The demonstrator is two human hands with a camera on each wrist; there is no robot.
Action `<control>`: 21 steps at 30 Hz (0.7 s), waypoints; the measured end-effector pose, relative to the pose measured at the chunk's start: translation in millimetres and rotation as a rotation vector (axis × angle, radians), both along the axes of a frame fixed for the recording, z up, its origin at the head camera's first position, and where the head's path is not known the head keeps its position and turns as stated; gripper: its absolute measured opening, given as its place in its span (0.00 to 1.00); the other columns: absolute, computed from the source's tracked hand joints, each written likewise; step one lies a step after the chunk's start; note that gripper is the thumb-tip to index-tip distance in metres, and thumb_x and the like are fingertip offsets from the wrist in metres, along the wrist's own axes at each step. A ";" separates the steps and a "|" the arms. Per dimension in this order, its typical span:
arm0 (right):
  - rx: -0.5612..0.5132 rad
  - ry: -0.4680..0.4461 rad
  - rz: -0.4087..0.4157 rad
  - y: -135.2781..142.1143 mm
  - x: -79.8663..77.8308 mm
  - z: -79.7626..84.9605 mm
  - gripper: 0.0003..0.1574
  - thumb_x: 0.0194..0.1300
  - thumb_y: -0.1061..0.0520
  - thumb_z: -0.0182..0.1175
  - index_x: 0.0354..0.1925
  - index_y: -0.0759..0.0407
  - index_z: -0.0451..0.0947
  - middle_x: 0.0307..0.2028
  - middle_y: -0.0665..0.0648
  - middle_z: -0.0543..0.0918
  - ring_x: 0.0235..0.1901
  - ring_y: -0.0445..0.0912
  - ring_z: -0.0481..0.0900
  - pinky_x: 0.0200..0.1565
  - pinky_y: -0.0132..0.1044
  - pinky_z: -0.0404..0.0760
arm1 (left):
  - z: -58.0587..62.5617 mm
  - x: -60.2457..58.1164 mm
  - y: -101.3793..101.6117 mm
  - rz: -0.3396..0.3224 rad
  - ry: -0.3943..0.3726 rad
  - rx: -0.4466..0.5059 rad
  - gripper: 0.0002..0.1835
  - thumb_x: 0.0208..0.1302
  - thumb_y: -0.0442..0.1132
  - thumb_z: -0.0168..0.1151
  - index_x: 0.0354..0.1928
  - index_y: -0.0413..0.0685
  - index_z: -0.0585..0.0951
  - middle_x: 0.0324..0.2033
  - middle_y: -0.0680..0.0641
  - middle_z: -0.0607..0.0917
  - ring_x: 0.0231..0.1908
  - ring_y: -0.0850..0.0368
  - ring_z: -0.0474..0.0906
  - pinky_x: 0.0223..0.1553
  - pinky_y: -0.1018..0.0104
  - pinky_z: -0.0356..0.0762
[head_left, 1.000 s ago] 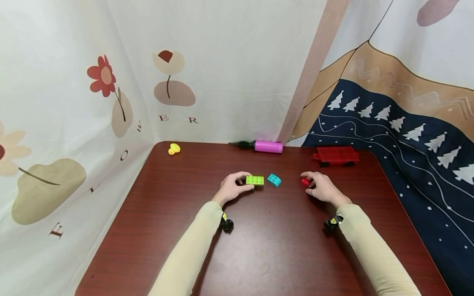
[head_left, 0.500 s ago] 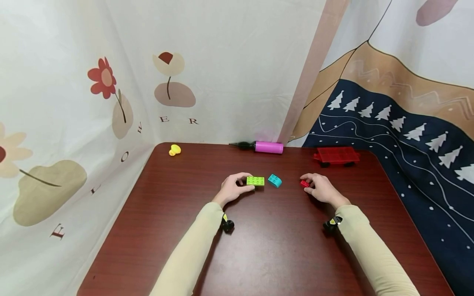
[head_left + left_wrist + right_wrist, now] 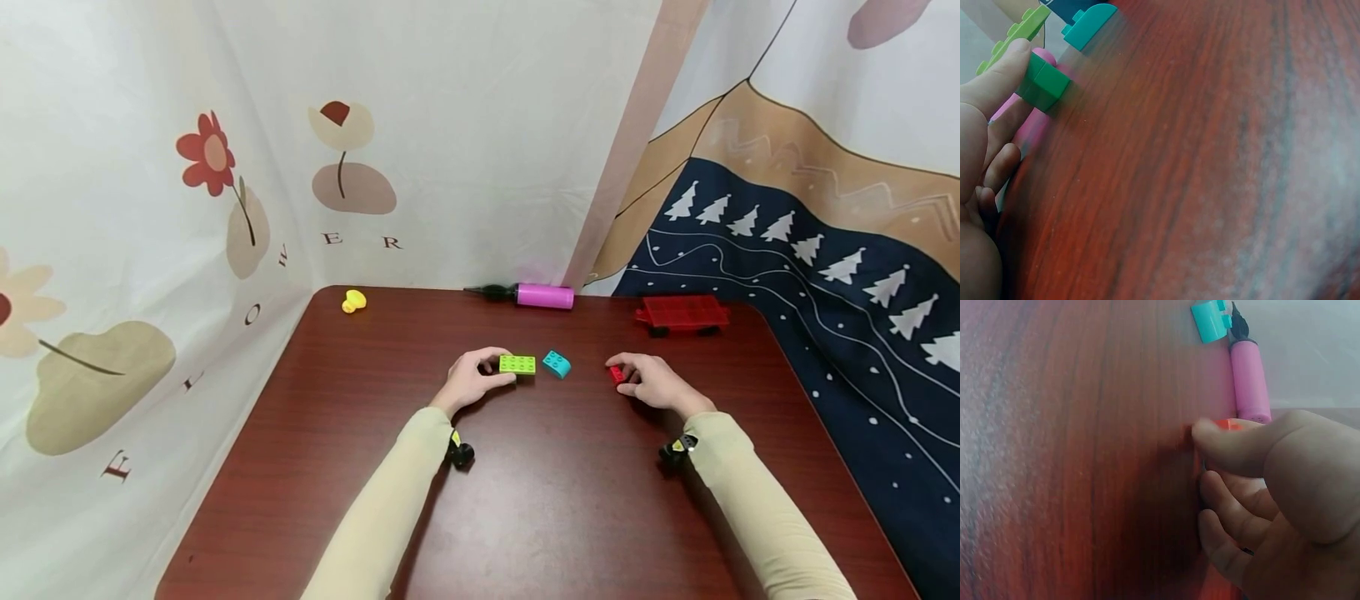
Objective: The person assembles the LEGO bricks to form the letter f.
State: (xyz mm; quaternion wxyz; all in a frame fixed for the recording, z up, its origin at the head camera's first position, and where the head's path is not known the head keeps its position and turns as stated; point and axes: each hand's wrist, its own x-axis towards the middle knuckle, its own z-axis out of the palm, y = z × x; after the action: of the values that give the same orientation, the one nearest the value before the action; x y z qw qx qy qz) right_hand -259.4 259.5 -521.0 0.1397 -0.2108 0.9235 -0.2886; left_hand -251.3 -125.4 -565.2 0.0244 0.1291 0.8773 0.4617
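Observation:
My left hand [image 3: 474, 379] grips a lime green toy brick [image 3: 517, 365] by its left end, between thumb and fingers. In the left wrist view a darker green block [image 3: 1044, 82] shows beneath the lime brick [image 3: 1021, 31]. Just right of it, apart, lies a turquoise brick [image 3: 557, 364] with one curved side. My right hand [image 3: 654, 382] pinches a small red brick [image 3: 617, 375] on the table, farther right. The thumb hides most of that red brick [image 3: 1229, 424] in the right wrist view.
Along the back edge of the brown table [image 3: 525, 517] lie a yellow toy piece [image 3: 354, 301], a pink pump-like tube with a black tip [image 3: 545, 296], and a red wheeled wagon [image 3: 684, 314]. Printed cloth [image 3: 465, 150] hangs behind the table.
The red brick has turned between my right fingers and shifted slightly left, showing more of itself. My left hand and the green bricks stay in place.

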 end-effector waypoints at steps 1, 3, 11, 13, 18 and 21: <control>0.000 0.013 0.002 -0.6 -0.2 -1.0 0.30 0.65 0.64 0.72 0.64 0.59 0.78 0.44 0.59 0.84 0.38 0.48 0.82 0.46 0.47 0.83 | -0.3 0.0 -0.1 0.000 -0.001 0.000 0.21 0.61 0.59 0.77 0.56 0.72 0.86 0.49 0.60 0.87 0.44 0.58 0.77 0.47 0.57 0.72; -0.003 0.044 -0.003 -1.8 -0.6 -3.5 0.28 0.64 0.62 0.74 0.61 0.60 0.79 0.41 0.58 0.84 0.37 0.48 0.81 0.45 0.45 0.82 | -0.7 0.1 -0.3 0.001 -0.002 -0.001 0.21 0.61 0.59 0.77 0.56 0.72 0.86 0.48 0.60 0.87 0.44 0.58 0.77 0.47 0.57 0.72; -0.060 0.138 -0.064 -6.9 1.4 -7.9 0.23 0.61 0.60 0.77 0.53 0.63 0.83 0.41 0.59 0.84 0.35 0.47 0.80 0.43 0.44 0.80 | -2.0 0.2 0.3 0.005 0.005 -0.002 0.21 0.61 0.58 0.78 0.56 0.72 0.87 0.47 0.60 0.87 0.43 0.58 0.77 0.46 0.56 0.72; -0.089 0.129 -0.091 -8.9 1.5 -7.5 0.23 0.62 0.61 0.77 0.54 0.64 0.83 0.43 0.60 0.85 0.37 0.48 0.82 0.45 0.46 0.81 | -1.8 0.2 0.2 0.005 0.004 -0.004 0.21 0.61 0.58 0.78 0.56 0.72 0.87 0.47 0.60 0.87 0.43 0.58 0.77 0.46 0.56 0.72; -0.173 0.085 -0.133 -15.2 0.2 -9.0 0.25 0.63 0.60 0.77 0.57 0.63 0.84 0.45 0.59 0.87 0.42 0.51 0.85 0.50 0.47 0.83 | -0.8 0.2 0.2 0.005 0.002 -0.004 0.21 0.61 0.58 0.77 0.56 0.71 0.87 0.48 0.60 0.87 0.43 0.58 0.77 0.46 0.57 0.72; -0.209 0.080 -0.134 -19.9 -0.1 -10.7 0.25 0.62 0.58 0.77 0.57 0.62 0.84 0.45 0.59 0.87 0.42 0.51 0.85 0.49 0.43 0.84 | -0.6 0.2 0.2 0.003 0.001 -0.002 0.21 0.61 0.58 0.77 0.56 0.71 0.87 0.48 0.60 0.87 0.43 0.59 0.77 0.46 0.57 0.72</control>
State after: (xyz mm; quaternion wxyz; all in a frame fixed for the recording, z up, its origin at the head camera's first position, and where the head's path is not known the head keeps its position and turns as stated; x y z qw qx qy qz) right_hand -259.5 239.6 -531.7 0.0606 -0.1736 0.9052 -0.3832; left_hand -251.1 -125.1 -565.8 0.0232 0.1279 0.8779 0.4609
